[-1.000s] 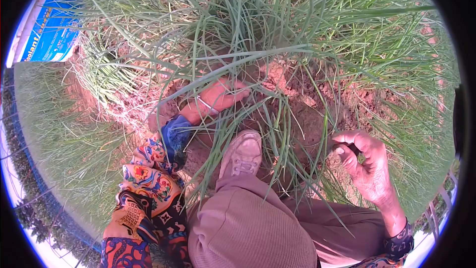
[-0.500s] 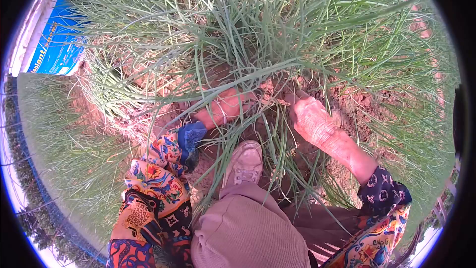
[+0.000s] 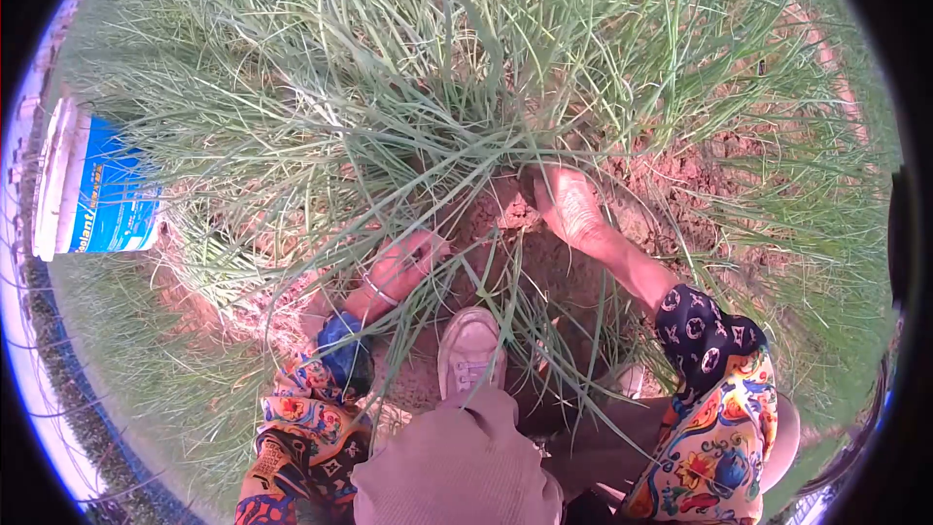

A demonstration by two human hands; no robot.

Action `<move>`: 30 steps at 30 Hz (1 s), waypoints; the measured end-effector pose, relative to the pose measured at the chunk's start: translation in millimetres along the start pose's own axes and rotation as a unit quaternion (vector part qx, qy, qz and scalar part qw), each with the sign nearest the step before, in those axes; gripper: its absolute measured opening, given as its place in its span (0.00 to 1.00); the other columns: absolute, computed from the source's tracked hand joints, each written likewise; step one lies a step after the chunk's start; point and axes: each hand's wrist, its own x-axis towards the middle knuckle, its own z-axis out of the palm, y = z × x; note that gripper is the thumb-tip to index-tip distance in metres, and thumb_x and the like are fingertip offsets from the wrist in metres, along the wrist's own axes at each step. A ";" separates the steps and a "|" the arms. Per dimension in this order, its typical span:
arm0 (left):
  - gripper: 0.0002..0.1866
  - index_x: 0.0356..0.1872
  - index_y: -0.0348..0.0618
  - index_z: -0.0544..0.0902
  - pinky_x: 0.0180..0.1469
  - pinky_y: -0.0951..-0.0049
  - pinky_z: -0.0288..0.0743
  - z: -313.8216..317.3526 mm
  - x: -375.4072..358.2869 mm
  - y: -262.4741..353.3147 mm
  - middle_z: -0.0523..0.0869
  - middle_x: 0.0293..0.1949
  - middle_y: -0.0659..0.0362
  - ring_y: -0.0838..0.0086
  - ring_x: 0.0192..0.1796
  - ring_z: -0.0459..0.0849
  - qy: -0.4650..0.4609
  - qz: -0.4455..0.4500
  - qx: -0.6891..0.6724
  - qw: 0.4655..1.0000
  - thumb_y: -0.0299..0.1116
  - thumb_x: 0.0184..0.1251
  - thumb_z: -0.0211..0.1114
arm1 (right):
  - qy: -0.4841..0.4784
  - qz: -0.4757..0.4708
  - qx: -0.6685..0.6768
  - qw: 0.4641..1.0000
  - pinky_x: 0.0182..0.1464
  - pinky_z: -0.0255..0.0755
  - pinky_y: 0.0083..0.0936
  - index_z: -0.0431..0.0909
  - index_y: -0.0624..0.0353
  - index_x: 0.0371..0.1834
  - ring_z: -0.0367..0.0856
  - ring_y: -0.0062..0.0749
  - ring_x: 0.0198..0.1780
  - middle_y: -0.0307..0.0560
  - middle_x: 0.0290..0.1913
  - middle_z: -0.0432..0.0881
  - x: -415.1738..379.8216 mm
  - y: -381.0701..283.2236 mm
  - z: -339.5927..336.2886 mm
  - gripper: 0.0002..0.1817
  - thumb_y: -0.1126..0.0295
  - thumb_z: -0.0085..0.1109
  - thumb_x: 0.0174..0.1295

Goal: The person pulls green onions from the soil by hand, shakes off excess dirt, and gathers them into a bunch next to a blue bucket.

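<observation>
Down low, both hands' fingers hidden among grass clump; grip unclear

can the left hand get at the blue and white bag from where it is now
Probably not. The left hand is buried among the grass stalks; the bag lies far off to its side.

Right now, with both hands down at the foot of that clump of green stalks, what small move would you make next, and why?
Probably close the right hand around the stalks at soil level. It already lies at their base beside the loosened soil, and the left hand is pressed in among the leaves on the other side.
</observation>
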 end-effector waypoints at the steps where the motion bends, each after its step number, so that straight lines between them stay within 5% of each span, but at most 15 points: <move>1: 0.08 0.42 0.46 0.80 0.39 0.64 0.75 -2.7 -3.4 7.0 0.83 0.35 0.54 0.60 0.37 0.82 0.013 -0.018 -0.036 0.999 0.33 0.64 0.58 | 0.077 -0.022 0.043 0.996 0.41 0.72 0.38 0.68 0.64 0.56 0.77 0.53 0.42 0.62 0.43 0.77 2.0 -2.5 4.7 0.22 0.77 0.45 0.56; 3: 0.10 0.42 0.42 0.81 0.38 0.64 0.76 -0.4 -17.4 -15.2 0.84 0.34 0.55 0.63 0.35 0.83 0.053 -0.001 0.019 0.998 0.32 0.62 0.61 | 0.173 -0.075 0.076 0.979 0.44 0.72 0.39 0.65 0.62 0.59 0.74 0.56 0.48 0.65 0.52 0.71 5.4 -9.3 12.9 0.27 0.80 0.46 0.52; 6: 0.11 0.42 0.41 0.81 0.41 0.65 0.76 7.0 -45.2 -51.8 0.84 0.35 0.54 0.64 0.37 0.83 0.117 -0.159 -0.173 0.965 0.32 0.60 0.64 | 0.039 -0.023 0.068 0.997 0.49 0.71 0.40 0.64 0.59 0.61 0.71 0.59 0.53 0.62 0.57 0.68 -5.3 -32.7 -0.9 0.30 0.82 0.48 0.49; 10: 0.13 0.44 0.40 0.81 0.41 0.65 0.75 5.9 -44.1 -38.1 0.83 0.38 0.53 0.64 0.38 0.82 0.141 -0.150 0.039 0.978 0.31 0.57 0.65 | 0.067 -0.139 0.029 0.988 0.51 0.71 0.42 0.66 0.60 0.59 0.72 0.56 0.53 0.60 0.57 0.68 -14.3 -34.2 3.8 0.29 0.83 0.51 0.47; 14: 0.13 0.47 0.37 0.78 0.41 0.71 0.76 28.2 -39.5 -89.9 0.84 0.37 0.58 0.73 0.39 0.82 0.155 -0.093 -0.128 0.975 0.28 0.62 0.63 | 0.072 -0.088 0.095 0.989 0.51 0.71 0.41 0.71 0.62 0.52 0.74 0.55 0.52 0.59 0.47 0.77 -9.2 -24.4 6.1 0.25 0.80 0.54 0.46; 15: 0.10 0.43 0.37 0.79 0.42 0.73 0.77 22.0 -31.1 -77.5 0.83 0.34 0.59 0.74 0.38 0.82 0.141 -0.076 -0.018 0.987 0.25 0.60 0.64 | 0.119 -0.092 0.123 0.981 0.48 0.71 0.43 0.73 0.65 0.48 0.75 0.58 0.48 0.61 0.39 0.79 -4.4 -25.2 8.6 0.19 0.80 0.53 0.49; 18: 0.09 0.41 0.37 0.79 0.42 0.73 0.77 20.9 -21.8 -58.4 0.83 0.33 0.59 0.74 0.37 0.81 0.168 -0.063 0.034 0.983 0.26 0.60 0.64 | 0.127 0.073 0.238 0.960 0.43 0.71 0.47 0.74 0.66 0.46 0.76 0.62 0.42 0.63 0.37 0.78 7.6 -23.1 10.9 0.14 0.79 0.51 0.54; 19: 0.08 0.40 0.37 0.78 0.42 0.73 0.77 20.7 -20.4 -52.8 0.82 0.33 0.59 0.74 0.37 0.81 0.178 -0.060 0.052 0.981 0.26 0.60 0.64 | 0.194 0.004 0.208 0.959 0.41 0.70 0.49 0.74 0.65 0.45 0.76 0.64 0.39 0.65 0.35 0.78 15.8 -13.1 19.1 0.12 0.76 0.50 0.58; 21: 0.08 0.39 0.37 0.78 0.42 0.74 0.77 23.4 -23.5 -51.4 0.82 0.32 0.59 0.75 0.37 0.81 0.196 -0.056 0.090 0.975 0.26 0.60 0.64 | 0.181 -0.002 0.174 0.968 0.41 0.71 0.49 0.75 0.64 0.44 0.77 0.63 0.39 0.65 0.35 0.78 28.6 -5.5 18.4 0.12 0.75 0.51 0.58; 25: 0.07 0.36 0.38 0.78 0.40 0.74 0.76 31.3 -29.9 -57.1 0.82 0.32 0.60 0.76 0.36 0.80 0.214 -0.184 -0.072 0.957 0.26 0.59 0.66 | 0.151 0.025 0.126 0.980 0.45 0.71 0.48 0.76 0.62 0.41 0.77 0.59 0.42 0.63 0.37 0.78 42.2 -9.1 13.3 0.10 0.74 0.54 0.55; 28: 0.08 0.36 0.39 0.78 0.41 0.74 0.76 35.3 -29.0 -67.5 0.82 0.33 0.60 0.76 0.38 0.81 0.265 -0.070 0.030 0.961 0.25 0.57 0.67 | 0.152 0.025 0.113 0.982 0.47 0.71 0.46 0.77 0.61 0.39 0.76 0.57 0.43 0.60 0.38 0.78 47.0 -10.6 15.2 0.10 0.73 0.55 0.54; 30: 0.08 0.37 0.39 0.78 0.41 0.74 0.76 36.7 -28.6 -66.5 0.82 0.33 0.60 0.75 0.38 0.81 0.264 -0.072 -0.004 0.962 0.25 0.57 0.67 | 0.156 0.030 0.098 0.982 0.47 0.71 0.46 0.77 0.61 0.39 0.76 0.58 0.43 0.59 0.38 0.78 45.8 -10.5 15.8 0.09 0.73 0.55 0.54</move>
